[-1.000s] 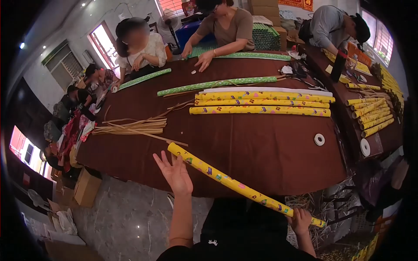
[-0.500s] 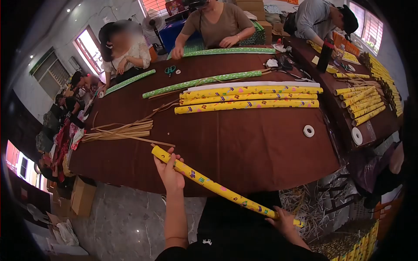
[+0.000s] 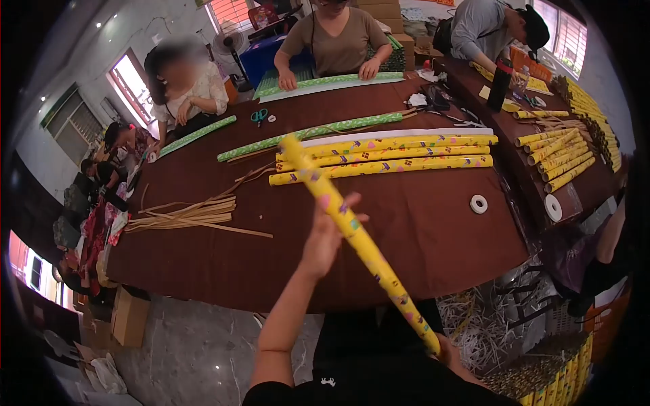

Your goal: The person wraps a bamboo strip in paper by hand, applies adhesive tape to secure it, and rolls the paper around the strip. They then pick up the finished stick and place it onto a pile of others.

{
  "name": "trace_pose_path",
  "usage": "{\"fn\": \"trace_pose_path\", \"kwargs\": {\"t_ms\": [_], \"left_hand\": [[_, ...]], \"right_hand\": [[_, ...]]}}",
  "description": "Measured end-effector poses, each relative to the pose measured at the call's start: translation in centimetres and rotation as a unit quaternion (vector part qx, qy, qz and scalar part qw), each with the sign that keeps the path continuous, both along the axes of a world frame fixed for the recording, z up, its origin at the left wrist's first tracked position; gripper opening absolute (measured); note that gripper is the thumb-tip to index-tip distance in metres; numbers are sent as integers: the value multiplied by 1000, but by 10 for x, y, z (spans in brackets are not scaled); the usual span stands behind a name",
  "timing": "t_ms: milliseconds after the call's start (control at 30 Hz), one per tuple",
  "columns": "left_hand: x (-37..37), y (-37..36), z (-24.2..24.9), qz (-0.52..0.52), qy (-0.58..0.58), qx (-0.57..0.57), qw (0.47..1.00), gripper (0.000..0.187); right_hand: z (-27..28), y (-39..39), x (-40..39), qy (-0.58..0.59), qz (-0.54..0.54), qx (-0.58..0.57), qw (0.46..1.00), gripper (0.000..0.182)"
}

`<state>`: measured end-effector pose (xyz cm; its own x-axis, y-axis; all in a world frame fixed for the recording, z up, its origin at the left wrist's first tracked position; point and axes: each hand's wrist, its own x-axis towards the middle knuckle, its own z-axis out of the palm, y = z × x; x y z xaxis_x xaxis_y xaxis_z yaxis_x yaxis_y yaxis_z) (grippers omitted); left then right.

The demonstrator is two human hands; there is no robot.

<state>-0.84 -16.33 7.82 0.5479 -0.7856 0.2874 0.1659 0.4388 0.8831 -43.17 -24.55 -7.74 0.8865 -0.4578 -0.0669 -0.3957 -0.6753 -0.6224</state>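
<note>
A roll of yellow patterned wrapping paper [image 3: 369, 250] slants across the front of the table, its far end raised and blurred over the other rolls. My left hand [image 3: 323, 237] supports it around mid-length, with the fingers reaching behind it and showing on its right side. Low at the right, my right hand [image 3: 448, 353] is closed around the near end, partly hidden by the roll. Beyond the raised end lie several more yellow rolls [image 3: 406, 164] side by side, with a white strip along the back one.
Brown paper strips [image 3: 193, 213] lie at left, a tape roll [image 3: 479, 204] at right. Green rolls [image 3: 311, 137], scissors [image 3: 259, 117] and a black bottle [image 3: 500, 84] are farther back. Three people work around the tables. Shredded paper [image 3: 474, 331] covers the floor at right.
The yellow roll has swung steeper, its far end moving up and to the right. My left hand has moved up and right with it; my right hand has shifted slightly lower.
</note>
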Motion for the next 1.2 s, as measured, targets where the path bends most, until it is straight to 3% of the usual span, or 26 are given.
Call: {"fn": "trace_pose_path", "kwargs": {"t_ms": [33,67,100,133,167,200,333,400,533,700,800,1200], "left_hand": [[-17,-12,-11,-108,-8,-14,994,78],[-29,-24,-23,-149,-20,41,988,84],[-34,-32,-38,-188,-35,16,981,79],[-37,-38,-41,-177,-57,58,981,73],[-40,-44,-44,-167,-76,99,978,68],[-42,-51,-51,-89,-91,151,980,51],[-23,-67,-92,-14,-73,226,971,38],[-22,-69,-94,13,-105,201,974,30],[-26,-68,-97,61,-176,172,967,31],[-23,-68,-100,72,-146,171,972,30],[-26,-67,-97,62,-132,189,971,30],[-27,-69,-98,40,-117,205,971,31]], "right_hand": [[-5,2,6,-75,-38,104,991,63],[-8,5,12,-147,-75,207,964,61],[24,-1,31,-145,-82,267,949,58],[56,-7,51,-143,-91,324,931,56],[72,-13,58,-83,-160,467,866,57],[98,-23,69,-77,-170,514,837,59],[131,-53,92,-59,-158,504,847,59],[138,-56,101,-84,-172,615,765,51],[139,-72,125,-102,-173,628,752,47],[148,-83,152,-139,-161,618,757,46],[148,-93,166,-161,-155,652,724,45],[144,-110,188,-175,-180,619,744,35]]}}
